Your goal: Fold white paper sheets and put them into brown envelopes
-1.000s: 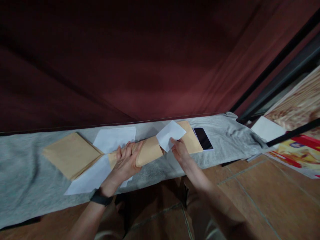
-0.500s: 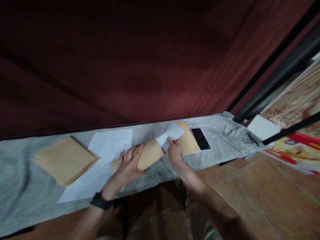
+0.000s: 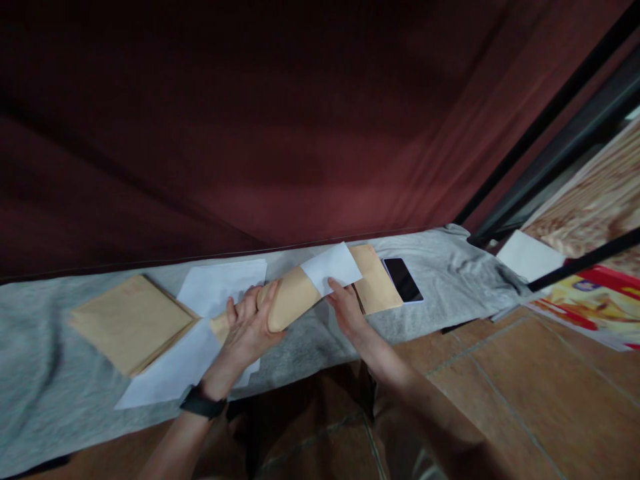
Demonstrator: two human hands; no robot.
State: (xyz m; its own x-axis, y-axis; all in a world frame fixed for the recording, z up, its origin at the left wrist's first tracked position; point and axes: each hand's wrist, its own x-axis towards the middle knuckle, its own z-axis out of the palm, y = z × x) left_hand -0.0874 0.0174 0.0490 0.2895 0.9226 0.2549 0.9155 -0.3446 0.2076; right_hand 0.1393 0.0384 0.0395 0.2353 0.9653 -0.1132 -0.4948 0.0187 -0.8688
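My left hand (image 3: pixel 251 325) is closed around a brown envelope (image 3: pixel 294 297), which bulges and curves under the grip. Out of the envelope's right end sticks a folded white paper (image 3: pixel 334 268). My right hand (image 3: pixel 346 305) pinches the lower edge of that paper, thumb on top. Just beyond the right fingers, another brown envelope (image 3: pixel 377 280) lies flat on the grey cloth. White sheets (image 3: pixel 220 283) lie spread under and to the left of my left hand. A stack of brown envelopes (image 3: pixel 133 323) rests partly over those sheets at the far left.
A phone (image 3: pixel 403 279) lies right of the flat envelope. Grey cloth (image 3: pixel 450 280) covers the narrow surface, with a dark red curtain (image 3: pixel 300 167) behind. Black bars (image 3: pixel 555 113) slant at the right, near a colourful box (image 3: pixel 593 300) on the tiled floor (image 3: pixel 540 387).
The white paper has straightened and now lines up with the held envelope's opening. My right hand has shifted slightly left and down, and the held envelope has tilted a little upward.
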